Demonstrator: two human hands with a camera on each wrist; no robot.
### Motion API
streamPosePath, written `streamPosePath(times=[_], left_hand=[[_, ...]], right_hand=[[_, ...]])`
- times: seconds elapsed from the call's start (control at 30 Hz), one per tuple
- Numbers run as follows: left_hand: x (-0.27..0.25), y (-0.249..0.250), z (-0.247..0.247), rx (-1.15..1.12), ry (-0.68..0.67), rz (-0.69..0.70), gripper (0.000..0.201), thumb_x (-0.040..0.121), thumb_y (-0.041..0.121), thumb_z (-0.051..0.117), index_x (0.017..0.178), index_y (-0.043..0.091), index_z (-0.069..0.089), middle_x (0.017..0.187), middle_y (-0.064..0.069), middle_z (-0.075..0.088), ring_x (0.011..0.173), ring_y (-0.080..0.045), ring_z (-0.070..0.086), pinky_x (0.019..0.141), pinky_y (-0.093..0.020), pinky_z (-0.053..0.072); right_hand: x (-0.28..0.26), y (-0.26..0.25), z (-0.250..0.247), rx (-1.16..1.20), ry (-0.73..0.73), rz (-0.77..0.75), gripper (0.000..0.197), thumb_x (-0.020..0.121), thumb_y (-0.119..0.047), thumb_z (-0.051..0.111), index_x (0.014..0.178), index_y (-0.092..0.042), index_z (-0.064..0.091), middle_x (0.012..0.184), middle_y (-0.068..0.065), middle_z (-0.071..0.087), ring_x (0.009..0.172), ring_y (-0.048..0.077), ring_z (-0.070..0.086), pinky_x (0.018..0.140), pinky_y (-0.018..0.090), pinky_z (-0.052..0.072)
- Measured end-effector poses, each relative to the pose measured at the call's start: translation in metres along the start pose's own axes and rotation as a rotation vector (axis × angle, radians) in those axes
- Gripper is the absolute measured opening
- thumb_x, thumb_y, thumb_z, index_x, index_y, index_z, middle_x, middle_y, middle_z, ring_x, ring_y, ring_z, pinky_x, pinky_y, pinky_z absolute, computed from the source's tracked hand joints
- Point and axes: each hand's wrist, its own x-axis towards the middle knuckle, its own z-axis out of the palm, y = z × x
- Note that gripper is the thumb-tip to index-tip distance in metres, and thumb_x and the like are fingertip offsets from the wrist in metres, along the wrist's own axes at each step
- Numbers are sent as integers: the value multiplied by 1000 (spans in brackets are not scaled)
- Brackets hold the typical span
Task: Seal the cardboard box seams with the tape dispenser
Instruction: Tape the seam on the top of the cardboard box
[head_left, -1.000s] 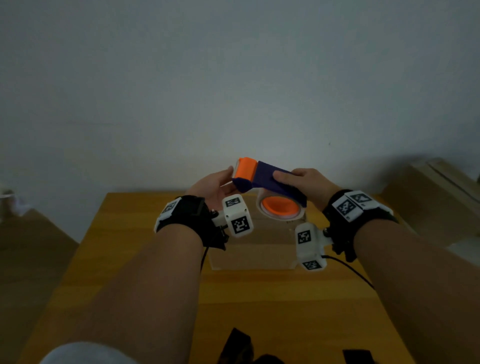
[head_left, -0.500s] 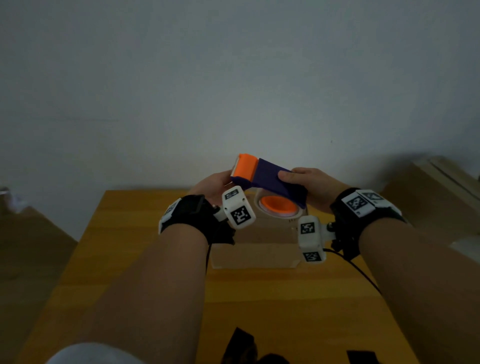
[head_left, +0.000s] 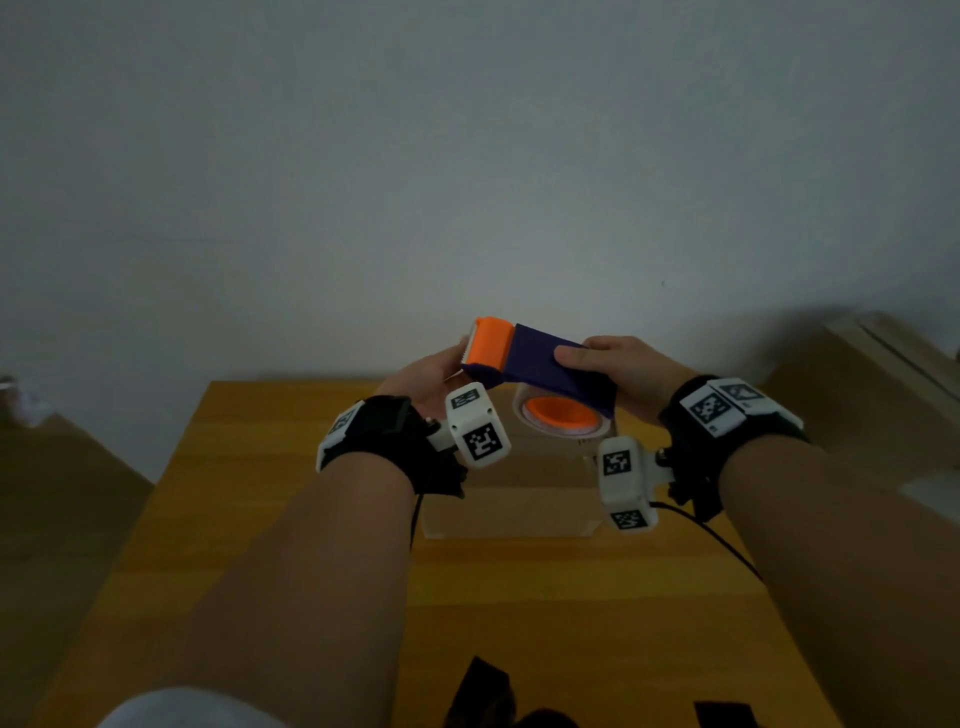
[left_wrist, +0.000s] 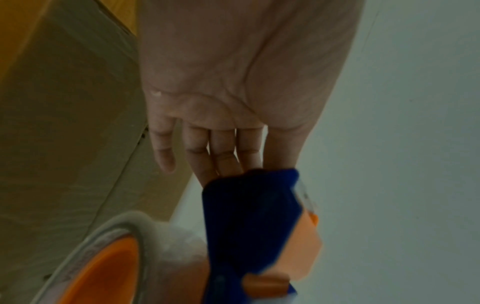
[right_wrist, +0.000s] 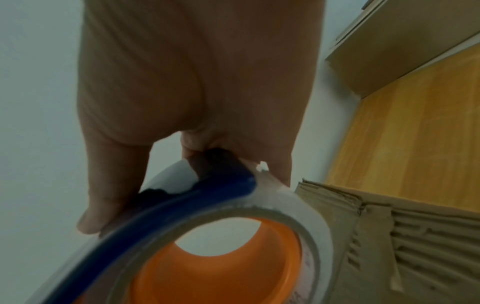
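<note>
the tape dispenser (head_left: 540, 371) is held in the air above the cardboard box (head_left: 511, 499) on the table (head_left: 270, 519). the right hand (head_left: 615, 371) grips its blue body; the left hand (head_left: 423, 376), fingers straight, touches the orange end. it looks light, hard, smooth plastic; best held by the body, clear of the toothed edge.

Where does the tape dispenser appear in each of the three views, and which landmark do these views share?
Head: the tape dispenser is at centre, held between both hands above the cardboard box.
Left wrist: lower centre, at the fingertips.
Right wrist: bottom, its tape roll large in front.
Shared landmark: the cardboard box.
</note>
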Motion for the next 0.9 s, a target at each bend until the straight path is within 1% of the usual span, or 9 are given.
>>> streamPosePath(times=[0.07,0.2,0.33,0.47,0.53,0.6,0.63,0.77,0.9], left_hand=[[-4,2,2,3,24,7,54,97,45,42,132,5,53,138,-22,39,108,-36,56,86,-36,43],[12,-6,-9,-31,-5,-21,81,83,67,46,145,15,39,146,-12,45,119,-29,54,89,-42,46],[8,-1,-6,18,-29,-7,71,91,60,37,141,11,43,146,-12,45,124,-26,48,108,-44,36],[5,2,0,33,-46,-31,64,96,53,30,138,7,44,141,-9,50,129,-25,48,108,-42,36],[8,1,2,20,-49,-7,48,101,41,28,118,4,53,102,-9,70,96,-15,67,93,-35,44],[13,-3,5,6,-8,1,28,104,24,27,105,8,50,51,-1,67,52,-9,64,68,-24,44],[13,-5,6,-16,9,5,24,104,20,27,105,9,48,42,1,62,51,-10,60,65,-23,41],[20,-10,-3,-253,61,-36,48,102,41,27,104,4,58,76,-8,68,77,-18,57,87,-36,43],[22,-13,-8,-303,37,-16,62,97,54,28,93,3,62,85,-11,67,81,-22,61,90,-38,44]], right_hand=[[-1,-1,1,-7,-7,-3,26,84,-26,68,74,-7,54,77,10,55,70,24,53,66,31,42],[-2,-2,2,-3,-19,-3,24,85,-25,67,74,-8,55,78,9,57,70,23,55,67,31,44],[-3,0,0,-16,-13,-8,25,83,-27,69,75,-8,56,84,14,57,80,26,55,76,38,42],[-5,1,-1,-19,-3,-1,26,82,-29,70,74,-9,56,82,13,57,79,26,53,77,39,40],[-7,1,0,-18,-2,-4,26,82,-30,70,74,-9,57,85,14,57,81,27,54,77,38,41],[-7,0,1,0,-8,-8,26,81,-30,70,75,-9,57,85,13,57,81,26,55,76,37,42],[-7,-2,2,10,-12,-10,26,82,-30,70,75,-9,56,84,13,57,79,26,55,75,37,42],[-8,-5,0,44,23,-12,36,82,-33,69,86,1,58,95,22,60,85,33,59,80,40,46],[-11,-4,-2,56,19,10,87,62,-48,76,120,14,55,120,31,62,109,45,61,99,50,47]])
